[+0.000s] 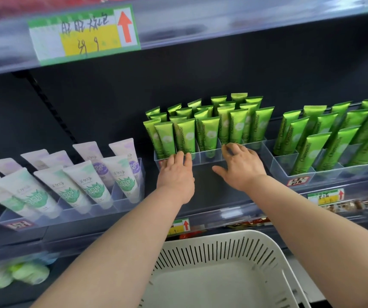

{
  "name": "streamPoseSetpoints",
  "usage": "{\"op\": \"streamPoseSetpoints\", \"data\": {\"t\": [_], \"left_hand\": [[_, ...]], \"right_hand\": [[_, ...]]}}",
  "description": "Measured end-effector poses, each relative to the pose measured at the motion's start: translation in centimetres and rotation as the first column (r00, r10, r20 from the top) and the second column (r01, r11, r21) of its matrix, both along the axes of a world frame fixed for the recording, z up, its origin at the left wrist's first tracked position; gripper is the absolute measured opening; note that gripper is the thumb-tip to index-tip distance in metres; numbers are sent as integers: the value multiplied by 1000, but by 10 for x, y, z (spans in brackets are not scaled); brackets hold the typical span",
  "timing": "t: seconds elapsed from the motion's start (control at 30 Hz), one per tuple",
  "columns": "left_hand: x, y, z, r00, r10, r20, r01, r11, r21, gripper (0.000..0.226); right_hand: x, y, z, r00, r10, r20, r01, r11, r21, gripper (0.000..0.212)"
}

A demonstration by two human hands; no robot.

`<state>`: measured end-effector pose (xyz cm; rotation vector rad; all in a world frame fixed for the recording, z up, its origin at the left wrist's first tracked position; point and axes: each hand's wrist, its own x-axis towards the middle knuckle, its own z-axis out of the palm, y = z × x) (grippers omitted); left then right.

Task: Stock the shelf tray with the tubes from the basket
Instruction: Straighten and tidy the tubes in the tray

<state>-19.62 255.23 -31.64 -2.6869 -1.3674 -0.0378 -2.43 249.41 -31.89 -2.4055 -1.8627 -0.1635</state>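
A clear plastic shelf tray stands on the dark middle shelf, packed with several upright green tubes. My left hand rests with its fingertips on the tray's front wall at the left. My right hand touches the front wall further right, fingers spread. Neither hand holds a tube. The white slotted basket sits below, between my forearms, and its visible inside shows no tubes.
A second clear tray of green tubes stands to the right. A tray of white and purple tubes stands to the left. A price label hangs on the shelf edge above. Packaged goods lie on the lower shelf.
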Motion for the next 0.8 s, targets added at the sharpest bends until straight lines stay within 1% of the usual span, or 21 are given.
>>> {"op": "streamPoseSetpoints", "data": {"t": [0.27, 0.4, 0.6, 0.7, 0.8], "left_hand": [[-6, 3, 1, 1000, 12, -27, -13, 1000, -22, 78], [-16, 5, 0, 999, 30, -18, -30, 999, -37, 76], [-21, 8, 1, 999, 23, 29, -21, 998, -55, 70], [-22, 6, 1, 998, 31, 51, -27, 997, -73, 70], [-24, 1, 1, 997, 43, 67, -36, 995, -92, 73]], "right_hand": [[-7, 0, 2, 1000, 4, 14, -5, 1000, 5, 71], [-16, 3, 1, 1000, 24, 9, -24, 1000, 5, 70], [-20, 4, 3, 1000, 28, -2, -28, 1000, 5, 69], [-19, 3, 4, 999, 37, -20, -36, 999, 15, 68], [-19, -1, 4, 999, 37, -33, -37, 999, 23, 71]]}}
